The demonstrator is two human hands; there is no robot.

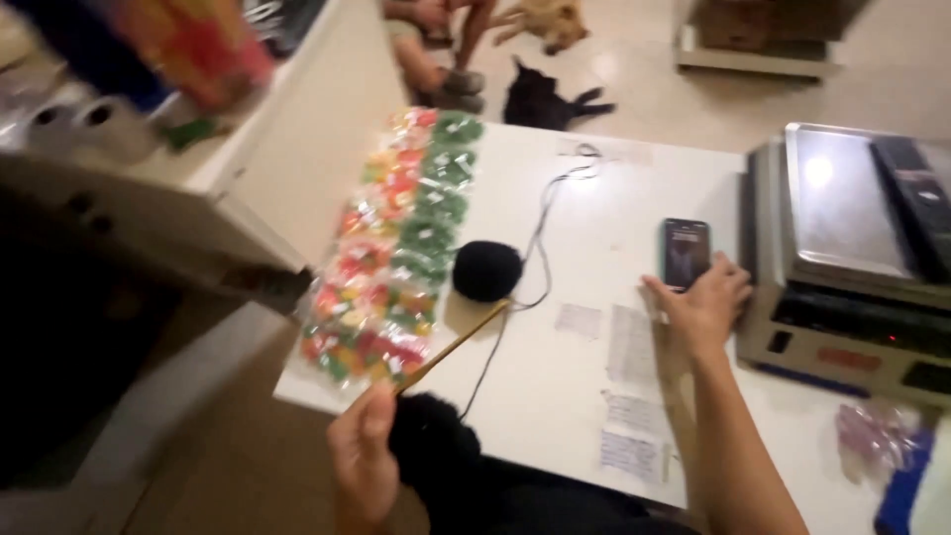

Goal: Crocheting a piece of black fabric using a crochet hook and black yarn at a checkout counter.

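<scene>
My left hand (363, 458) is at the near table edge, closed on a thin wooden crochet hook (456, 345) and a piece of black crochet work (433, 436). A black yarn strand runs from the work to a black yarn ball (486, 270) on the white table (575, 376). My right hand (705, 300) reaches forward with its fingers spread. It rests on the table, and its fingertips touch the lower edge of a dark smartphone (685, 252) lying flat.
Rows of bagged colourful candies (396, 248) line the table's left edge. A metal weighing scale (852, 258) stands at the right. Paper slips (630, 396) lie near me. A shelf (178, 149) is at left. A seated person's legs (436, 50) and two animals (543, 97) are beyond.
</scene>
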